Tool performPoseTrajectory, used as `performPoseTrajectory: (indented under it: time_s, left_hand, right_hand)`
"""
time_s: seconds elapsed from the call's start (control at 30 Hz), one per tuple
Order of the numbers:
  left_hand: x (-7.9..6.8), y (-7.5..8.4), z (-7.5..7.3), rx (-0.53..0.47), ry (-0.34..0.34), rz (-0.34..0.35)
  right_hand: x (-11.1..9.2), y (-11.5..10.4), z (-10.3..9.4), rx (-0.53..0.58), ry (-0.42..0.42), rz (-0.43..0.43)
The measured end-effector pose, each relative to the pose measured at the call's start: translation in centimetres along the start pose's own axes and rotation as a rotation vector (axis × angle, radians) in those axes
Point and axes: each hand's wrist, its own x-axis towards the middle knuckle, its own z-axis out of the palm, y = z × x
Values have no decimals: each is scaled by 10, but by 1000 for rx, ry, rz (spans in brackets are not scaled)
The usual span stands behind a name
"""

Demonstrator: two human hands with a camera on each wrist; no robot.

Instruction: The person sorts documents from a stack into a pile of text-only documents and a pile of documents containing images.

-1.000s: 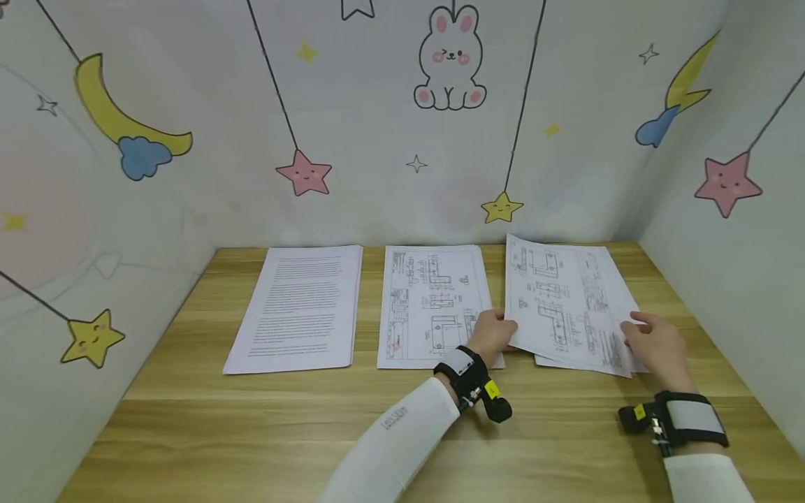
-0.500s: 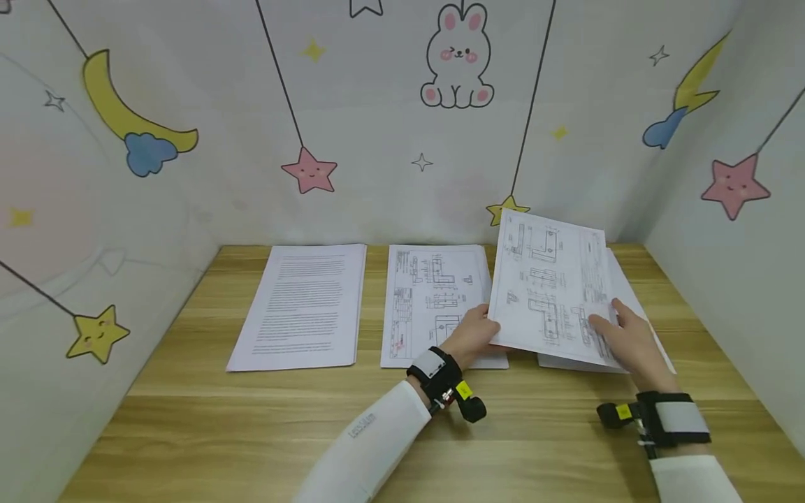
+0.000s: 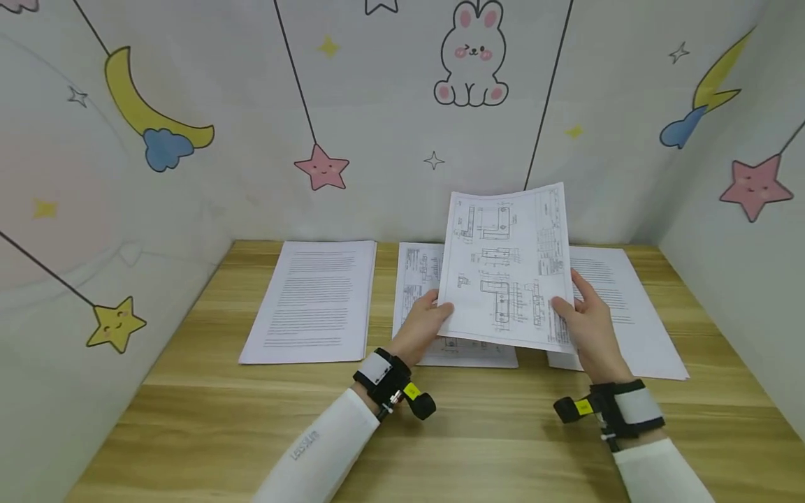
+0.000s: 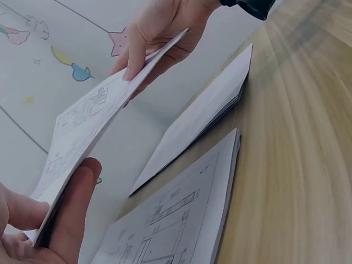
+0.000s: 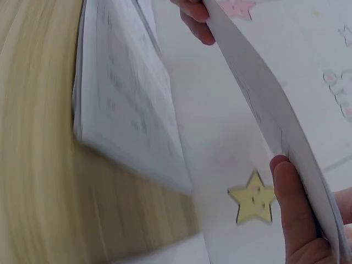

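Both hands hold a thin sheaf of drawing sheets (image 3: 503, 272) raised above the table, its upper edge tilted up toward the wall. My left hand (image 3: 420, 325) pinches the lower left edge, thumb on the printed face and fingers behind. On the opposite edge, my right hand (image 3: 592, 328) grips with its thumb in front. Under the sheaf lies the middle paper stack (image 3: 468, 356), topped by a technical drawing and partly hidden. The right paper stack (image 3: 635, 321), with lines of text on top, sits beside and beneath my right hand.
A left paper stack (image 3: 314, 300) with printed text lies farther along the wooden table (image 3: 207, 419). White walls with cartoon drawings (image 3: 472, 56) close off the back and both sides. Each wrist wears a strapped camera (image 3: 393, 384).
The sheaf has come up off the right stack and moved left over the middle one, carried by both hands. A text page now shows on the right stack.
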Motion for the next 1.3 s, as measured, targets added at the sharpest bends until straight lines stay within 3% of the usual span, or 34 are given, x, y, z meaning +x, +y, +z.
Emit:
performPoseTrajectory:
  time_s: [0.17,0.4,0.73,0.97,1.3]
  left_hand:
    - [-11,-4,-30,-22,30,1]
    - [-19,-19,-58,66,42,17]
    - [-19,-35,-66,204,99,-25]
    - [-20,-34,-70,331,130,-41]
    - [-22,-34,-78,455,200,-41]
  right_hand:
    - [0,-11,23,22,-49,-23]
    - [6,-4,52,-97,-107,-34]
    - [16,17,68,-290,-71,19]
    - [21,23,74,-481,-97,-26]
    - [23,14,75,-679,-146,-113]
